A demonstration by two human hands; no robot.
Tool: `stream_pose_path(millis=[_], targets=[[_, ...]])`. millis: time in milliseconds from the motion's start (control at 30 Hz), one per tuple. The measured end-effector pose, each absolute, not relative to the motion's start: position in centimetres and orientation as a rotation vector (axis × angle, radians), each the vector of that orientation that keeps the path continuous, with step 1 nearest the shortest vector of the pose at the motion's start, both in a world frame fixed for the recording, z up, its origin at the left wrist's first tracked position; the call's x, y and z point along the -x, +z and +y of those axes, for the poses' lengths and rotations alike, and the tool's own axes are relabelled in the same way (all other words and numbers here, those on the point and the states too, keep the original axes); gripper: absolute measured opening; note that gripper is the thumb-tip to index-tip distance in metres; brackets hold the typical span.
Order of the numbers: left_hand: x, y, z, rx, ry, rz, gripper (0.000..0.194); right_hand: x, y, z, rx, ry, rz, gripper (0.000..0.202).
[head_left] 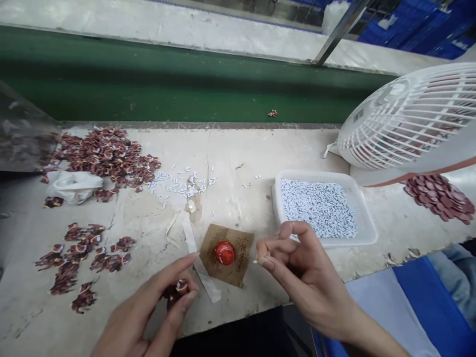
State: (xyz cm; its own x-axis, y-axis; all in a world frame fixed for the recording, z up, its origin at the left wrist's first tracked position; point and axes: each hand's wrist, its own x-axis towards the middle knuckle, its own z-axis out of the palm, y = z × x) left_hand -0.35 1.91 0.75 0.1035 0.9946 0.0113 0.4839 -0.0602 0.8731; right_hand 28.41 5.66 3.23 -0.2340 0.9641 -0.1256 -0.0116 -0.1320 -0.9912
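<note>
Dark red flower piece (175, 291): small, with a pale ring on top, pinched between thumb and fingers of the left hand (148, 312) just above the near edge of the tabletop (230, 163). Left fingers closed on it.

Right hand (297, 267): fingers curled, thumb and forefinger pressed together on a tiny white piece (256, 260), held just right of the brown paper square.

Brown paper square (238, 267): lies flat between the two hands; a red round cap (224, 252) sits on its middle. A white paper strip (203, 270) lies against its left edge.

White tray (366, 223): shallow, plastic, to the right beyond the right hand, filled with small white pieces (316, 206).

Loose white pieces (178, 182): scattered on the tabletop's middle.

Dark red flower pieces: one large heap (107, 156) at far left, a smaller spread (82, 260) at near left, one stray (272, 113) on the green belt.

White plastic bag (72, 186): crumpled, beside the large heap.

White fan (412, 116): grille facing up-left, at far right; flat dark red discs (441, 196) piled under it.

Surface: pale, stained, scratched tabletop; a green belt (167, 84) runs behind it, blue crates (416, 25) beyond. No writing legible anywhere.
</note>
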Motion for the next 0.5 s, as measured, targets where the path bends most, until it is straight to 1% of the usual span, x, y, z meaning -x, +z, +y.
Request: stream_pose_path(millis=[133, 200, 333, 500], targets=[[1.9, -2.0, 1.3, -1.683, 0.857, 1.568, 0.049, -29.6, 3.4, 7.3, 1.231, 1.058, -2.068, 0.021], [1.7, -2.7, 1.2, -1.706, 0.876, 1.596, 0.053, -29.3, 3.5, 8.1, 1.197, 0.833, -2.315, 0.016], [1.7, -3.2, 1.2, -1.764, 0.894, 1.624, 0.05, -28.0, 3.9, 9.5, 1.066, 0.626, -2.551, 0.01], [5.1, -3.2, 1.3, -1.833, 0.878, 1.705, 0.04, -26.8, 5.1, 10.3, 0.879, 0.502, -2.727, 0.019]])
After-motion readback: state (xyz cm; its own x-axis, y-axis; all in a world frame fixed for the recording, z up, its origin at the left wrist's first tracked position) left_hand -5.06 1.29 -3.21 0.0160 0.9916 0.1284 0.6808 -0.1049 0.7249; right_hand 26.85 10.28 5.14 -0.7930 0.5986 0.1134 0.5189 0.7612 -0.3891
